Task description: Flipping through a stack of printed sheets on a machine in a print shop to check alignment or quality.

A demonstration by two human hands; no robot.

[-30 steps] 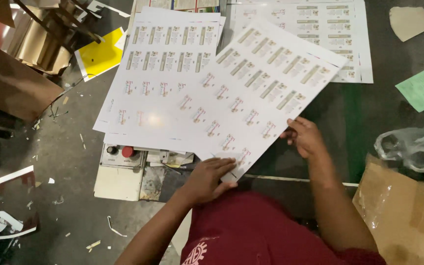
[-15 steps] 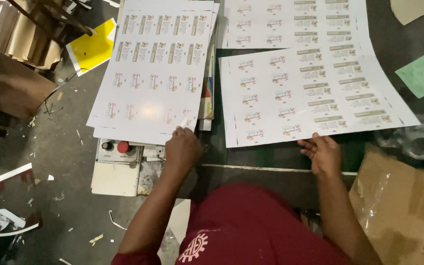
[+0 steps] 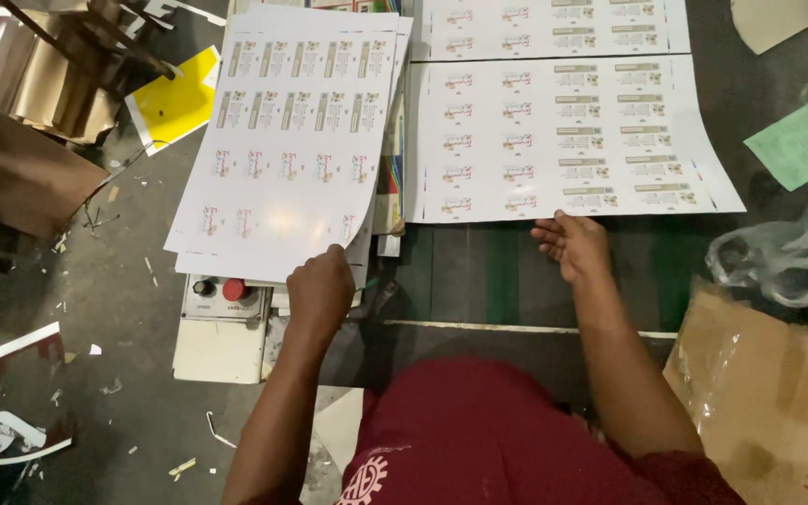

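Control box: pale box (image 3: 220,329) with a red button (image 3: 235,289) and a black knob, just left of the left hand.
Yellow sheet: bright yellow paper (image 3: 172,101), well up and left of the left hand.
Green paper: pale green sheet (image 3: 801,145), right of the right hand and above it.
Plastic bag: crumpled clear bag (image 3: 778,257), right of the right hand.
Cardboard box: brown carton (image 3: 778,393), below and right of the right hand.
Floor scraps: printed offcut (image 3: 13,400) and small paper bits, far left and below the left hand.
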